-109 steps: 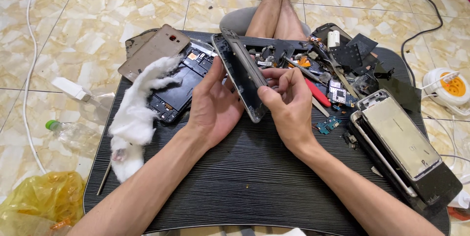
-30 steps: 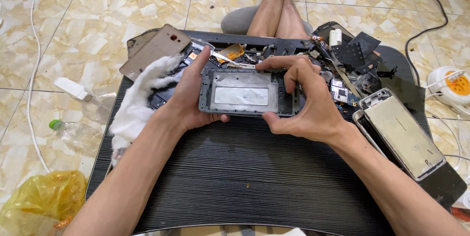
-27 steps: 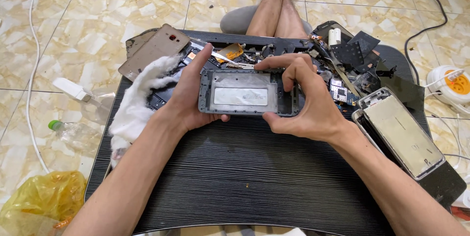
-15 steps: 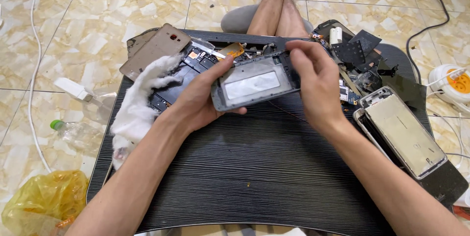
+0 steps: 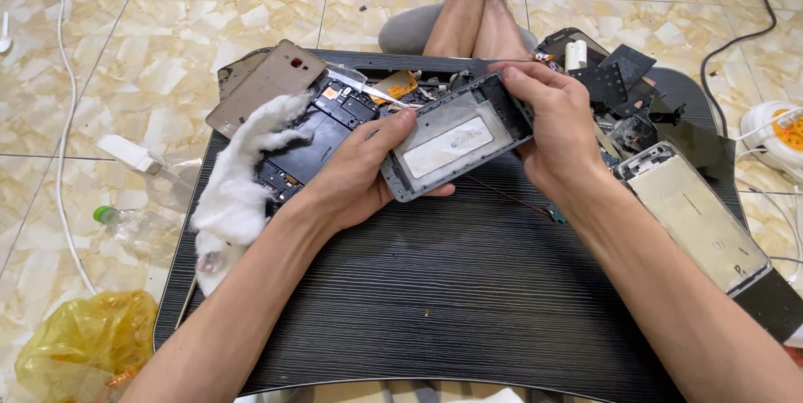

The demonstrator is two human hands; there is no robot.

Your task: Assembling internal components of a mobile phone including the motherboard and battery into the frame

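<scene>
Grey, gutted phone frame (image 5: 456, 137), tilted, gripped by left hand (image 5: 355, 177) and right hand (image 5: 556, 127).

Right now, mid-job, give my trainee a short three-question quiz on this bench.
1. True or false: both hands grip the grey phone frame.
2. What lies directly left of the left hand? A) white cotton wad B) yellow bag C) power strip
3. Fill in: the second phone frame lies flat on the black ____, beside the right hand.

Key: 1 true; 2 A; 3 table.
</scene>
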